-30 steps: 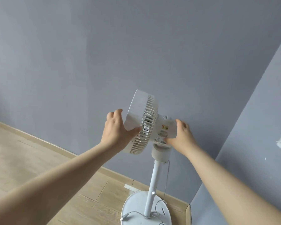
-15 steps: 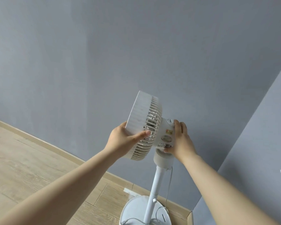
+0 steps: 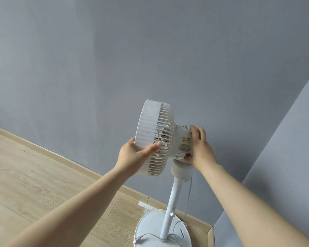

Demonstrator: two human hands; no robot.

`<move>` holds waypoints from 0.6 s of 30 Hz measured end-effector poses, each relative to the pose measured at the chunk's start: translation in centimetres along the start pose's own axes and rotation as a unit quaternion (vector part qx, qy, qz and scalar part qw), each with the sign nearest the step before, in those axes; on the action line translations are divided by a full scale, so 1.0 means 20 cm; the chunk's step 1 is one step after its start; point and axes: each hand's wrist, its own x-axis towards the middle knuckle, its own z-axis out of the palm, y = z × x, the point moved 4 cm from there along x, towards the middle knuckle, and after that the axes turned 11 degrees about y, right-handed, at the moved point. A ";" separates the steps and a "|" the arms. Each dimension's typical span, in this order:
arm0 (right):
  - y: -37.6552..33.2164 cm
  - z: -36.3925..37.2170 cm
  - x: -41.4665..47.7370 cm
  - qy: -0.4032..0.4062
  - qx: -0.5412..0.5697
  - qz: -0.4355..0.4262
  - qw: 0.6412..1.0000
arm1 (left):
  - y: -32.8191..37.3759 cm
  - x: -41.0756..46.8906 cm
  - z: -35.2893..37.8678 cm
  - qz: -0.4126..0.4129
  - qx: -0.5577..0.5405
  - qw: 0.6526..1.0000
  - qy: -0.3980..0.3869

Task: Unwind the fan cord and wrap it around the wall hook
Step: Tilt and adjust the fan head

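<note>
A white pedestal fan stands in the room's corner, its round head (image 3: 150, 125) turned to the left. My left hand (image 3: 132, 155) grips the lower rim of the head, thumb across the grille. My right hand (image 3: 198, 148) holds the motor housing (image 3: 182, 141) behind the head, fingers curled over its back. A thin white cord (image 3: 188, 198) hangs down from under the housing beside the pole (image 3: 173, 195) and lies in loops on the round base (image 3: 150, 227), its plug end (image 3: 137, 239) at the base's left edge. No wall hook is in view.
Grey walls meet in a corner at the right behind the fan. A wood-look floor (image 3: 34, 184) with a pale skirting board (image 3: 64, 157) stretches out to the left. A strip of tape (image 3: 146, 205) lies on the floor near the base.
The fan head has tilted more upright and sits slightly higher in view. My left hand slid lower along the rim, and my right hand closed over the back of the motor housing.
</note>
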 end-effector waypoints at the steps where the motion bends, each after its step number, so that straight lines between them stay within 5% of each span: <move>1: 0.00 0.00 0.00 0.001 -0.005 -0.002 1.000 | -0.01 0.00 0.00 -0.001 -0.003 1.000 0.000; 18: -0.03 0.06 -0.01 0.038 -0.072 0.013 0.997 | -0.09 0.13 -0.03 -0.008 -0.029 0.998 -0.052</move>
